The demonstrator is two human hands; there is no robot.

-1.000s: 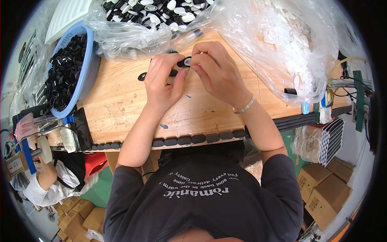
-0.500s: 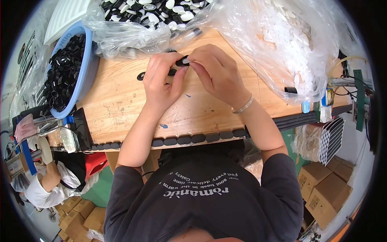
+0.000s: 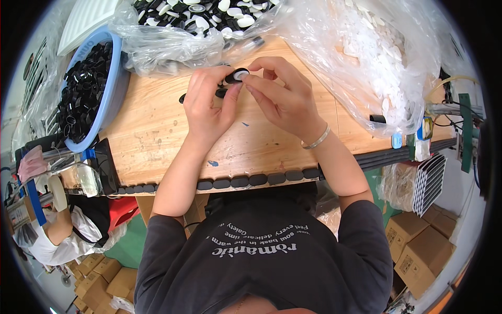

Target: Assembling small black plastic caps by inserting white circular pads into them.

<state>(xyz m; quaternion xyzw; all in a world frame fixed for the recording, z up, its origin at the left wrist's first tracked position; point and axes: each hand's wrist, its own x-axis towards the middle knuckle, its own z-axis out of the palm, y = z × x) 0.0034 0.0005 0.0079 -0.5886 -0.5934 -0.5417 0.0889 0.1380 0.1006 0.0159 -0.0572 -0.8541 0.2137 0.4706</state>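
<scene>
Above the wooden table (image 3: pixel 157 141), my left hand (image 3: pixel 206 107) pinches a small black oval shell (image 3: pixel 230 77) between thumb and fingers. A pale white oval insert (image 3: pixel 241 75) lies in the shell's face. My right hand (image 3: pixel 285 94) is curled, with its fingertips at the insert's right edge. Beneath and beside my left fingers are more black oval pieces, among them a loose black oval (image 3: pixel 221 92) and another black piece (image 3: pixel 182 98), partly covered by the hand.
A blue basin (image 3: pixel 116 86) of black rings stands at left. Clear plastic holds black-and-white oval pieces (image 3: pixel 201 21) at the back; a clear bag (image 3: pixel 314 57) holds white pieces (image 3: pixel 376 57) at right. A black ring (image 3: pixel 377 119) lies nearby. Another person (image 3: pixel 57 235) is at lower left.
The black shell has tilted so that its oval face and white insert show more. My right fingers have shifted and spread slightly at its edge; my left hand stays nearly in place.
</scene>
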